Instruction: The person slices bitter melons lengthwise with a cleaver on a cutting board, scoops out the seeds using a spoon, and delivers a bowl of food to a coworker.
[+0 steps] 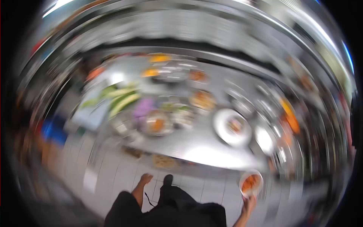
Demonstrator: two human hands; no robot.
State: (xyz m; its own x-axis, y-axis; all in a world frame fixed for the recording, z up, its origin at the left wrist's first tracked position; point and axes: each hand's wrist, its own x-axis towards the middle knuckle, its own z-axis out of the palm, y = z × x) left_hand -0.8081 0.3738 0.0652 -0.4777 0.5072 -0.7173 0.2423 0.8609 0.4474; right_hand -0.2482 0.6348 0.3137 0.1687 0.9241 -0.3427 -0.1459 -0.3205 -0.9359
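Observation:
My right hand (249,203) grips the near rim of a white bowl (245,194), held out past the table's front edge on the right. Orange-red chunks of food (250,183) lie in the bowl; their kind is too blurred to tell. Away from the table, my left hand (146,178) hangs low over the floor, and nothing shows in it. Its fingers are smeared by motion. On the steel table (196,145), a white plate (221,131) with a small portion of food at its centre stands nearest the bowl.
Long green vegetables (124,102) lie on a pale board (90,113) at the left. Near a purple item (143,108) are several bowls, one with orange contents (157,124). Metal containers (242,106) and an orange item (290,115) stand at the right. Shelving runs behind.

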